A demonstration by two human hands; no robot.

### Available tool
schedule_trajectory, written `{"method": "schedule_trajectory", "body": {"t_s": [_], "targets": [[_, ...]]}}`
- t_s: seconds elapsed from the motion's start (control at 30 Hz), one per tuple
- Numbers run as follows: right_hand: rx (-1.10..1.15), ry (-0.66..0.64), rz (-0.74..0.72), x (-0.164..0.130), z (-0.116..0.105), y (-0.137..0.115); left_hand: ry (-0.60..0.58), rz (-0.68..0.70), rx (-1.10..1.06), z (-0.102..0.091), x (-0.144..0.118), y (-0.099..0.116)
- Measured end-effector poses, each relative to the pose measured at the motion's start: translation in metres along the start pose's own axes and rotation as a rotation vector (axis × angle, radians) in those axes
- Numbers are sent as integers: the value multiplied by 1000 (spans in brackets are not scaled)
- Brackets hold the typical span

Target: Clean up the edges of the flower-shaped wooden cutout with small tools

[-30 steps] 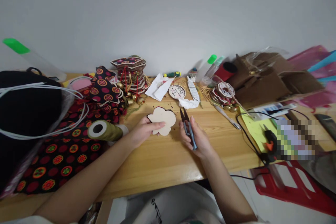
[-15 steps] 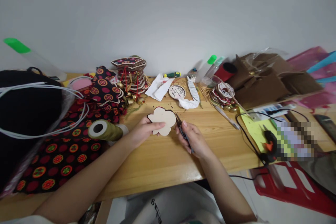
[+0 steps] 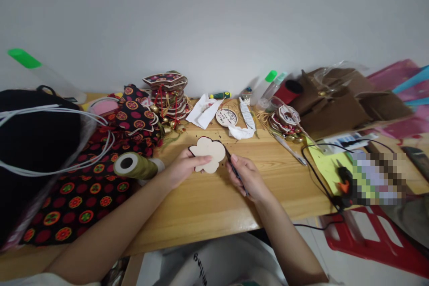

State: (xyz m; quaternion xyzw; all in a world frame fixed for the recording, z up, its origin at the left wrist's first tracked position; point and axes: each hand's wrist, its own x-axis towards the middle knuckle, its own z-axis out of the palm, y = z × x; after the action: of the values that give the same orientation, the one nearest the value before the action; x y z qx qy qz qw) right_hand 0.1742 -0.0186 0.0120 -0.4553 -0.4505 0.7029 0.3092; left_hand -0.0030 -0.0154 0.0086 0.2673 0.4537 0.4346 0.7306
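Resting on a long wooden table (image 3: 201,205), two bare hands are shown at work on a pale, flower-shaped wooden cutout (image 3: 208,154), which serves as the landmark for all that follows. The cutout is gripped by the left hand (image 3: 182,167), whose thumb is laid across its lower face while the other fingers are curled beneath it; it is held just above the tabletop, tilted slightly toward the camera. A dark rim, possibly fabric glued to the back, is seen along its upper edge, though this cannot be told for certain.

Directly right of the cutout, the right hand (image 3: 248,178) is closed around a pair of small thread snips (image 3: 234,167). The long axis of the snips is set on a diagonal, running from the palm up and left, so that the blade tips are brought against the cutout's right edge. The blades appear nearly closed, though the view is too small for this to be confirmed. Of the two hands, the left is touching the cutout; the right reaches it only through the tool.

Left of the cutout, a spool of olive ribbon (image 3: 134,165) is laid on its side over patterned black-and-red cloth (image 3: 83,196). Behind the cutout, a stack of finished ornaments with bells (image 3: 167,96) is seen, with crumpled white paper (image 3: 203,111) and a small round wooden disc (image 3: 226,117) beside it. Far to the right of the cutout, a glue gun (image 3: 343,183) with a black cable is lying on a yellow sheet.
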Motion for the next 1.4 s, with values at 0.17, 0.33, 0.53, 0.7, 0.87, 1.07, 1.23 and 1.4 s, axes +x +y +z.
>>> {"method": "schedule_trajectory", "body": {"t_s": [0.17,0.33,0.53,0.7,0.87,1.07,1.23,1.4], "targets": [[5,3,-14,0,0,0,-2,-1,-20,-1,0,-1],[2,-32,-30,0,0,1,-19,-7,-29,-1,0,0],[-4,-9,-18,-1,0,0,2,-12,-27,0,0,0],[4,-1,-39,0,1,-1,-14,3,-1,-1,0,-1],[-1,-25,-49,-1,0,0,-2,-12,7,0,-2,0],[-5,-56,-47,-1,-2,1,-22,-30,-6,-2,1,-2],[-4,-63,-39,-1,-3,2,-22,-33,8,-2,1,-1],[-17,-47,-33,-1,-2,1,-33,-25,18,-2,1,-1]]}}
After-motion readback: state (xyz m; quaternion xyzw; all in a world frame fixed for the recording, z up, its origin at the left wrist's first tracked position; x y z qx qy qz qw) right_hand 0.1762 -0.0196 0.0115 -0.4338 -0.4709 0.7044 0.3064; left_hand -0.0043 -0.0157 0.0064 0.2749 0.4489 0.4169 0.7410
